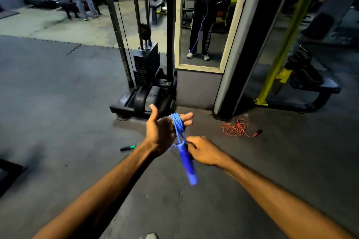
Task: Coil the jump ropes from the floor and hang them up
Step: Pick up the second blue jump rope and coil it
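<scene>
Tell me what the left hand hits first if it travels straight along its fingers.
Probably the dark pillar beside the mirror; the left hand, blue jump rope wound round its fingers, points there. Depth is unclear.

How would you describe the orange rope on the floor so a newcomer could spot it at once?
Find the cream-framed mirror ahead; below its right corner, at the foot of the dark pillar, the orange rope lies in a loose tangle on the grey floor. It is the only orange one: the blue rope is wound round the left hand.
</scene>
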The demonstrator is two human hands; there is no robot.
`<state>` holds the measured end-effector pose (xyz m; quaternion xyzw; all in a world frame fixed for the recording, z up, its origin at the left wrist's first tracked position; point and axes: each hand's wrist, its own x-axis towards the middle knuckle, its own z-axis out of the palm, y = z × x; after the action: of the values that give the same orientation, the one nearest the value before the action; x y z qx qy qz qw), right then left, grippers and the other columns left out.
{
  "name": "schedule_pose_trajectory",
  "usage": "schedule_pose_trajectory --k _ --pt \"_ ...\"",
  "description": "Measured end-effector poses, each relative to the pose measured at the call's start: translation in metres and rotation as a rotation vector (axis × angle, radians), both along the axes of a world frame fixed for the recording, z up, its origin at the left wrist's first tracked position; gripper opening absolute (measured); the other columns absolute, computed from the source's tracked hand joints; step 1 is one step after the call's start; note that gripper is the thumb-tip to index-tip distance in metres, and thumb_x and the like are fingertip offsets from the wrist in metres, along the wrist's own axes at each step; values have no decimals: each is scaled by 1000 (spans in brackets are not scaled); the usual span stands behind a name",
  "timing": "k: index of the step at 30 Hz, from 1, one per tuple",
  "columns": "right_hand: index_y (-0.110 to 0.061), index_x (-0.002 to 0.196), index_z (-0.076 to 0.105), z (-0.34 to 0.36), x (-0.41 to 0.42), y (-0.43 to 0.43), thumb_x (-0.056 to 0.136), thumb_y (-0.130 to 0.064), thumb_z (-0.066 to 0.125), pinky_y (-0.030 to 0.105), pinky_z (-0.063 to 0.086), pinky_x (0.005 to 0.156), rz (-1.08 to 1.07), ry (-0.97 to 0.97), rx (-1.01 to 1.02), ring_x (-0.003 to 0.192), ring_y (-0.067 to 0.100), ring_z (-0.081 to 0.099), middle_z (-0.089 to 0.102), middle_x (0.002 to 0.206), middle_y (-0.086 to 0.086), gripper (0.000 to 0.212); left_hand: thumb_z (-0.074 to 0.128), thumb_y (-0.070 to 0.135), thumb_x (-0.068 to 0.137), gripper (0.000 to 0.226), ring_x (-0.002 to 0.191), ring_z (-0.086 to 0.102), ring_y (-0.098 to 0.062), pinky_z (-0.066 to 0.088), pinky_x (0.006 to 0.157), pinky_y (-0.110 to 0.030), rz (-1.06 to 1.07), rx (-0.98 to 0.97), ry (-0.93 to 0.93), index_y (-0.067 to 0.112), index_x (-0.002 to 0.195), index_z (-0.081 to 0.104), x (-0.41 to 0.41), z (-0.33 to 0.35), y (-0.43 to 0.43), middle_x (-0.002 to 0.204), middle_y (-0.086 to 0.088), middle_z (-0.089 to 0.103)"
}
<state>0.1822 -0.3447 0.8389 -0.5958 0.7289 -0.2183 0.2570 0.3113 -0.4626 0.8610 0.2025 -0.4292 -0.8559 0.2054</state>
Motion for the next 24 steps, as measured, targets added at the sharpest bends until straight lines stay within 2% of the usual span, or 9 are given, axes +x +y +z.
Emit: schedule_pose_trajectory --k 2,3,5,8,12,14,18,21,24 --pt "-13 76 56 12 6 -3 88 -23 53 33 45 61 127 127 57 66 22 58 67 75 10 16 9 74 85 103 110 61 -28 38 108 -39 56 -101 -105 -13 111 57 -5 -3 6 115 -26 63" --pt "-13 78 59 21 6 -5 86 -25 56 33 44 61 175 201 49 70 25 58 67 78 11 15 9 72 87 93 102 61 -19 40 106 -35 46 -137 -157 -6 103 56 -8 -4 10 101 -21 63" --pt "-8 77 65 38 0 -12 79 -20 62 31 43 60 227 240 13 66 20 56 68 77 11 13 11 78 85 83 69 52 -9 48 76 -28 -91 -326 -342 5 83 51 -11 -7 14 72 -6 54" --pt "-6 73 68 56 -14 -17 68 -17 65 37 51 57 195 151 -31 59 17 63 69 64 7 12 3 93 71 115 67 52 -19 41 68 -30 -269 -642 -540 -6 89 60 -7 -8 11 75 -11 63" --pt "-12 69 70 73 -33 -16 65 -14 83 28 49 56 82 -122 -117 57 8 62 71 64 3 14 -9 85 71 126 64 64 -27 50 75 -35 -504 -655 -554 -16 98 62 -3 19 6 65 -17 67" --pt "-11 71 71 78 -43 -14 66 -11 86 26 49 59 55 -243 -218 60 8 60 71 67 6 16 -5 90 67 127 56 56 -29 46 67 -38 -566 -560 -492 -15 94 62 0 18 3 53 -14 59" --pt "-2 75 70 53 -43 -15 83 -12 72 25 43 55 -80 -378 -335 57 8 51 63 61 6 13 9 94 71 124 48 46 -26 32 65 -40 -401 -43 -113 -17 95 59 12 17 3 45 -8 43" --pt "-9 71 65 11 -18 -13 88 -18 54 37 47 53 -156 -350 -171 49 9 49 60 55 -1 22 17 91 75 117 60 53 -27 48 78 -37 -213 155 113 -11 109 63 8 19 3 60 -7 51" --pt "-18 72 58 0 -2 -8 90 -20 50 44 53 65 -59 -241 8 54 12 59 66 62 0 20 23 92 71 120 82 59 -29 47 77 -35 -73 135 105 -11 122 57 6 15 1 92 -15 65"
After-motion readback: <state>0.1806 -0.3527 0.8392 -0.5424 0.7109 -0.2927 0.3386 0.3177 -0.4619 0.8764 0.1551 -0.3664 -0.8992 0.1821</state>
